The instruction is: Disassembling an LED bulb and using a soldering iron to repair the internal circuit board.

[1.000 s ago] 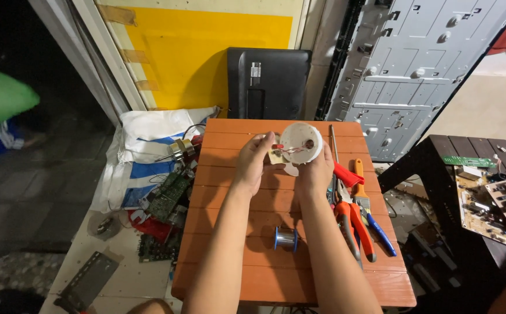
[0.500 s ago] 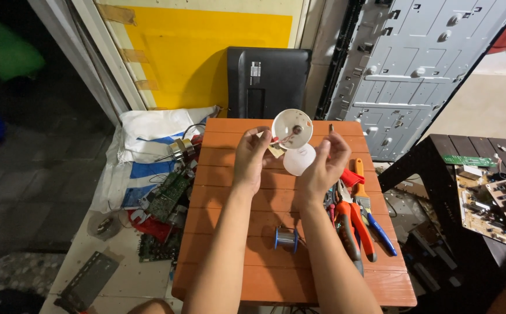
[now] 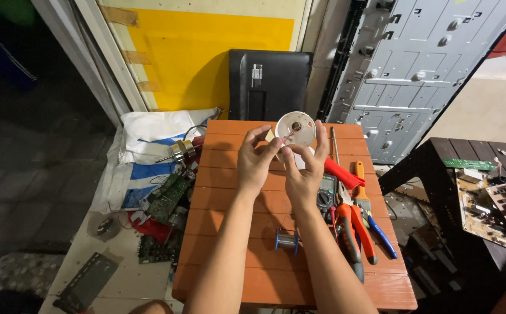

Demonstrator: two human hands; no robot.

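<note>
Gripping the white disc [image 3: 297, 128] near upper centre of frame, the right hand [image 3: 304, 174] is clasping its edge from below while the left hand's [image 3: 256, 160] fingers are pinching a thin lead just left of it.

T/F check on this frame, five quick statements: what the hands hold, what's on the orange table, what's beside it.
1. Both hands hold a white round part up above the table. True: the left hand and right hand grip the white round part.
2. A spool lies on the orange table near the forearms. True: the spool sits between them.
3. The pliers lie left of the left arm. False: the red-handled pliers lie on the table's right side.
4. The table top is bare apart from the spool. False: a multimeter and hand tools lie there too.
5. Circuit boards lie beside the table's left edge. True.
</note>
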